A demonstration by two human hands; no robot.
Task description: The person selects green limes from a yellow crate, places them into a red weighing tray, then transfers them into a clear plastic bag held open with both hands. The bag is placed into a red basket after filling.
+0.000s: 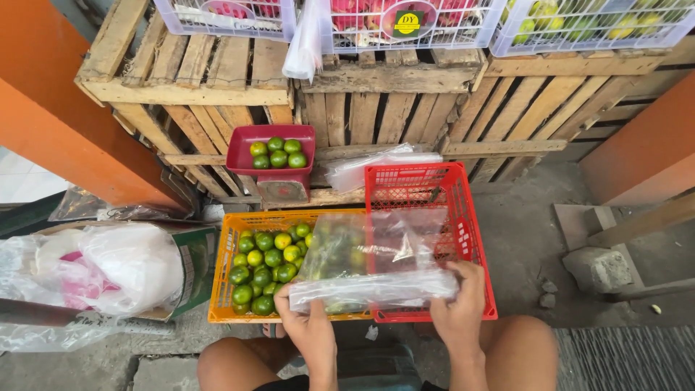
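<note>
My left hand (pixel 310 324) and my right hand (pixel 458 304) each pinch one end of a clear plastic bag (pixel 373 257), stretched flat between them. The bag hangs over an orange crate (pixel 221 289) full of green limes (pixel 264 264) and over a red crate (pixel 474 239) to its right. Behind the crates a red scale tray (pixel 239 148) holds several more green limes (pixel 278 153).
Stacked wooden pallets (pixel 362 108) carry white baskets of fruit (pixel 405 22) at the top. A pile of clear bags (pixel 376 165) lies behind the red crate. White plastic bags (pixel 108 271) sit at left, a concrete block (pixel 599 268) at right. My bare knees are below.
</note>
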